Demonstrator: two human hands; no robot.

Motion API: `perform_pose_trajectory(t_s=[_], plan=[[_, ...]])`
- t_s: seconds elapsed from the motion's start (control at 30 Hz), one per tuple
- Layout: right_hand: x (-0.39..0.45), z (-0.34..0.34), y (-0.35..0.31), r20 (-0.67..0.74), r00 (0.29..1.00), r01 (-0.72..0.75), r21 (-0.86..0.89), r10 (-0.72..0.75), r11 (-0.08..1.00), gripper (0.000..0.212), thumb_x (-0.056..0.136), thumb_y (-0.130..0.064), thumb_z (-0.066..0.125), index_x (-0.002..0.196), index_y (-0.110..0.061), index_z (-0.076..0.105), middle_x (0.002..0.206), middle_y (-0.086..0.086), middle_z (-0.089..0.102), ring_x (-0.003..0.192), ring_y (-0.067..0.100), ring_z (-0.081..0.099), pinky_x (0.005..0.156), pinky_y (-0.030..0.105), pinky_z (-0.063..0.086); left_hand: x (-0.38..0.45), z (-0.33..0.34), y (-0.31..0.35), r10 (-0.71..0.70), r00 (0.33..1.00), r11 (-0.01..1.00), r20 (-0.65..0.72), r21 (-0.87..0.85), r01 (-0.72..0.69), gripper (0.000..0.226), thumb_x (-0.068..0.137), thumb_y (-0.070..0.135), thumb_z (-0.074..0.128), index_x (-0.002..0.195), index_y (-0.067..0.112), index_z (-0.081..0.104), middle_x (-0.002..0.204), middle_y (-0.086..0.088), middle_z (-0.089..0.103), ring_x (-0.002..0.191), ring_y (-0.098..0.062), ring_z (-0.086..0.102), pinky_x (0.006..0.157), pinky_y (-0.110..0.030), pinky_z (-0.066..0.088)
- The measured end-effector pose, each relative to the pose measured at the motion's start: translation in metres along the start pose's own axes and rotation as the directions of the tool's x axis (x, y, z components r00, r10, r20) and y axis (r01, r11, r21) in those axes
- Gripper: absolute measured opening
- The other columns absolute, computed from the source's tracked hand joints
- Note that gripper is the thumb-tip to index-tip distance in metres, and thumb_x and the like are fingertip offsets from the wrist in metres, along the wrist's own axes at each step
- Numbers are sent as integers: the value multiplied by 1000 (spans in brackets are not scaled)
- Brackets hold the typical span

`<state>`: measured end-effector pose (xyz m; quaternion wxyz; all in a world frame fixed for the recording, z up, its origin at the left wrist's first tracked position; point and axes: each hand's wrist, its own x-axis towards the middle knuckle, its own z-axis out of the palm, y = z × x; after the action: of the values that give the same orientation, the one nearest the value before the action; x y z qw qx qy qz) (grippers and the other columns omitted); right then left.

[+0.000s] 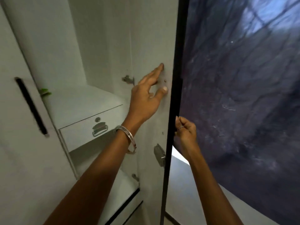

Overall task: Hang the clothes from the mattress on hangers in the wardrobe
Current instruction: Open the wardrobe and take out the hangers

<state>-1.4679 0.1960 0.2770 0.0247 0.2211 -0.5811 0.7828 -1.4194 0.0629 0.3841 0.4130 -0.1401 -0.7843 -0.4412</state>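
Left hand: your left hand (146,95) lies spread and flat against the inner face of the open wardrobe door (154,46), fingers straight, holding nothing.
Right hand: your right hand (185,129) is curled round the door's black outer edge (172,111), pinching it from the far side.
Clothes: none in view; neither the mattress nor any hanger shows, so the garments are somewhere outside this view.
Wardrobe: its compartment (90,54) stands open above a shelf with a small drawer (90,129).
Pinch risk: if you swing the door shut, your right fingers could be caught against the frame, since they wrap the edge.
Hinge risk: your left forearm passes near the metal hinge (159,155), and the bangle (128,138) could snag there.
Writing: no brand, label or lettering is readable anywhere.
Dark panel: the surface (243,95) to your right is blurred; I cannot tell what it is.
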Motion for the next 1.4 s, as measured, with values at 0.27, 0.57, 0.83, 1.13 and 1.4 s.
perform_pose_trajectory(t_s=[0.27, 0.57, 0.83, 1.13, 1.4], plan=[[82, -100, -10, -235, 944, -256, -85, 231, 963, 32, 99, -9, 39, 85, -17, 66, 81, 2, 69, 71, 15, 65, 62, 20, 51, 24, 107, -32, -51, 957, 984, 285, 179, -1, 65, 92, 9, 57, 147, 31, 29, 157, 5, 18, 142, -7, 20, 114, -24, 24], [137, -142, 9, -138, 948, -287, 30, 288, 957, 31, 97, -8, 41, 80, -16, 65, 67, -2, 66, 61, 12, 60, 54, 22, 49, 27, 160, -82, -62, 985, 969, 162, 248, 20, 64, 90, 1, 56, 147, 20, 32, 154, 11, 20, 135, 3, 23, 109, -7, 19], [130, -115, -8, -527, 779, 224, -272, -340, 936, 13, 90, -9, 51, 97, -15, 60, 97, 7, 61, 90, 20, 55, 86, 38, 47, 21, 127, -77, -277, 960, 948, 39, 175, 266, 27, 93, 5, 53, 114, 14, 68, 108, -5, 71, 75, -8, 69, 76, -16, 54], [90, 38, 11, 131, 734, 674, -259, -667, 692, 16, 89, 6, 51, 98, -1, 63, 96, 10, 59, 86, 21, 58, 68, 31, 50, -6, -38, -68, -339, 876, 899, -343, 158, 409, 24, 93, -2, 50, 101, 9, 70, 83, -10, 73, 64, -20, 68, 58, -21, 52], [67, 217, 94, 561, 808, 301, -134, -178, 944, 15, 93, -4, 53, 104, -8, 64, 90, 3, 65, 80, 14, 62, 70, 20, 50, -34, -200, -84, 41, 296, 719, -954, 234, 655, 21, 86, 4, 49, 97, 12, 66, 88, 3, 63, 77, -16, 62, 78, -34, 54]])
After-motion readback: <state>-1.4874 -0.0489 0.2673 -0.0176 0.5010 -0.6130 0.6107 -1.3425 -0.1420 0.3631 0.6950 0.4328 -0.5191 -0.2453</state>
